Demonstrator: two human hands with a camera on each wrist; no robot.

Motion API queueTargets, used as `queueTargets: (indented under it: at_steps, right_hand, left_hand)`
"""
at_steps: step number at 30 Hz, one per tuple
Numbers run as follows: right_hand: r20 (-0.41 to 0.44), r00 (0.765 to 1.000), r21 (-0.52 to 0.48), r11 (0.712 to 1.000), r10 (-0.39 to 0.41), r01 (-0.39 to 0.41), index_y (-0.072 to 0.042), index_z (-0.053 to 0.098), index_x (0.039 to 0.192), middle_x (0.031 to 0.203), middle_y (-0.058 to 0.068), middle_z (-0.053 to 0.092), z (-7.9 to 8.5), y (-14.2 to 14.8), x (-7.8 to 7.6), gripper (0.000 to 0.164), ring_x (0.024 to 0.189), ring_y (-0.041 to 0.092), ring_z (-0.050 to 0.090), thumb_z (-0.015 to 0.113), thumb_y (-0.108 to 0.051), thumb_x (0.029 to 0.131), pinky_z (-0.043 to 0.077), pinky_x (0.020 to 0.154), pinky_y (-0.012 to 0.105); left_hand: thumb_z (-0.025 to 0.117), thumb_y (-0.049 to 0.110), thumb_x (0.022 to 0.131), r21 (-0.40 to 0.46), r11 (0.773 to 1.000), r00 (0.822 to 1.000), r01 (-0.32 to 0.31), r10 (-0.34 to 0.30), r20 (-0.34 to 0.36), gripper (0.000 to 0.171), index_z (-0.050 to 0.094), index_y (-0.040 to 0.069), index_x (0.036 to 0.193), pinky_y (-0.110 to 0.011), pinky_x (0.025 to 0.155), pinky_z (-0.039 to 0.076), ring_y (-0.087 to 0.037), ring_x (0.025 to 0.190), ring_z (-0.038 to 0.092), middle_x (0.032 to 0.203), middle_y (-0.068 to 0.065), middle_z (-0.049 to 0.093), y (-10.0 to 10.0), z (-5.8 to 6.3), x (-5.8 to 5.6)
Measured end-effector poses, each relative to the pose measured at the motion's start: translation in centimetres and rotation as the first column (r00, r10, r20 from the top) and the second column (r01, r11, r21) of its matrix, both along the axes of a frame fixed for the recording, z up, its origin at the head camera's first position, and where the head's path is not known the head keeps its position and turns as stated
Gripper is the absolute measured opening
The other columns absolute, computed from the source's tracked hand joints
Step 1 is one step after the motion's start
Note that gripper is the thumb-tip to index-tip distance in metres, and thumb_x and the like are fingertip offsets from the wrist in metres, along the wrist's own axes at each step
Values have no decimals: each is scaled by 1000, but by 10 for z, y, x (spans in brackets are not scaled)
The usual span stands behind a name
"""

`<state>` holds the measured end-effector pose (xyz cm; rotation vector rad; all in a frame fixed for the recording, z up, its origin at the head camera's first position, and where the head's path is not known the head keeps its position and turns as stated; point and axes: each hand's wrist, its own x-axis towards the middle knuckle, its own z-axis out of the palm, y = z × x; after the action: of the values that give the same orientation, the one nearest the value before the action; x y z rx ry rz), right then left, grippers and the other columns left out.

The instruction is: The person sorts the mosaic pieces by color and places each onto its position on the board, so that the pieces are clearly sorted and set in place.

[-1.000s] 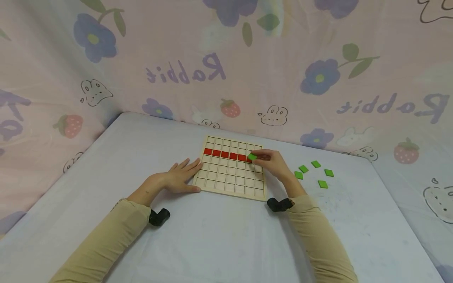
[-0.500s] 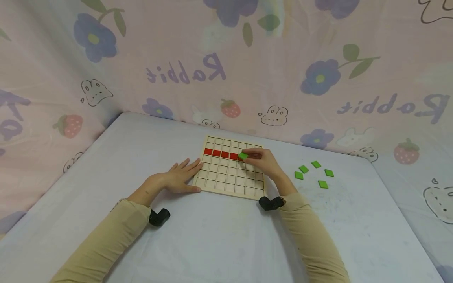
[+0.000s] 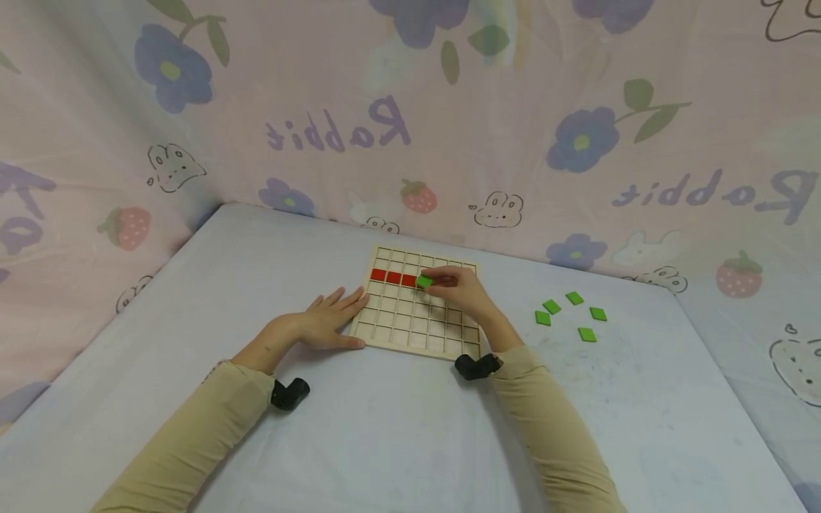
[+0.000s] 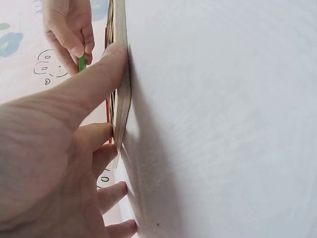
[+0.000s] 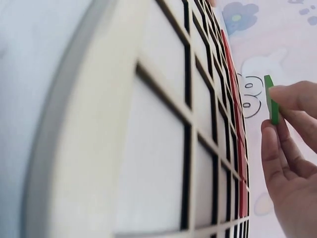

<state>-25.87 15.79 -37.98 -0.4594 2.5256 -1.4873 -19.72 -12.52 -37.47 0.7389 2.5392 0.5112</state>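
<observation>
A square wooden grid board [image 3: 410,324] lies on the white table, with a row of red tiles [image 3: 394,278] set in its upper part. My right hand [image 3: 463,291] pinches a green tile [image 3: 424,282] between thumb and fingertips, held just above that row; the right wrist view shows the green tile [image 5: 272,99] edge-on and apart from the board. The hand hides the right part of the red row in the head view. My left hand [image 3: 323,323] lies with spread fingers at the board's left edge; in the left wrist view its thumb [image 4: 99,79] touches the board's side.
Several loose green tiles [image 3: 574,298] lie scattered on the table [image 3: 398,442] to the right of the board. A patterned fabric curtain [image 3: 449,142] rises behind the table's back edge. Black wrist devices [image 3: 290,394] sit on both forearms near the cuffs.
My right hand has moved left along the red row, carrying the green tile from its right end toward the middle. The left hand and the board stay in place.
</observation>
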Motion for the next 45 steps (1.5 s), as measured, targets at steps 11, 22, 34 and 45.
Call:
queueTargets:
  at_steps: [11,22,34,45]
  right_hand:
    - [3,999,17,999,37,-37,-3,65,122,119,16,66,0,-17,-1,35,103,25,64,68,-9,87,52,86,29]
    - [1,998,6,998,61,-61,-2,65,121,118,16,66,-4,-33,-5,34,100,23,63,68,-6,87,52,86,28]
    - [-29,993,87,990,117,-114,-3,67,120,111,15,67,-2,-50,-3,32,92,21,60,68,-8,88,48,78,25]
    - [-1,995,114,989,97,-96,-6,68,118,109,9,66,-12,-60,-10,31,90,15,59,69,-10,88,48,76,22]
  left_hand:
    - [56,42,95,-10,1000,1000,-2,2,-3,84,9,5,154,-65,114,1,-45,146,-3,162,-15,0,1,0,0]
    - [56,42,95,-10,1000,1000,-5,5,-2,84,9,6,154,-64,114,1,-44,146,-3,162,-15,0,3,2,1]
    - [56,43,95,-16,1000,1000,-13,13,0,84,9,5,154,-65,114,2,-45,146,-2,162,-15,1,2,2,2]
    - [55,44,95,-14,1000,1000,4,-4,-2,84,8,6,154,-65,114,2,-45,146,-3,162,-14,0,2,3,2]
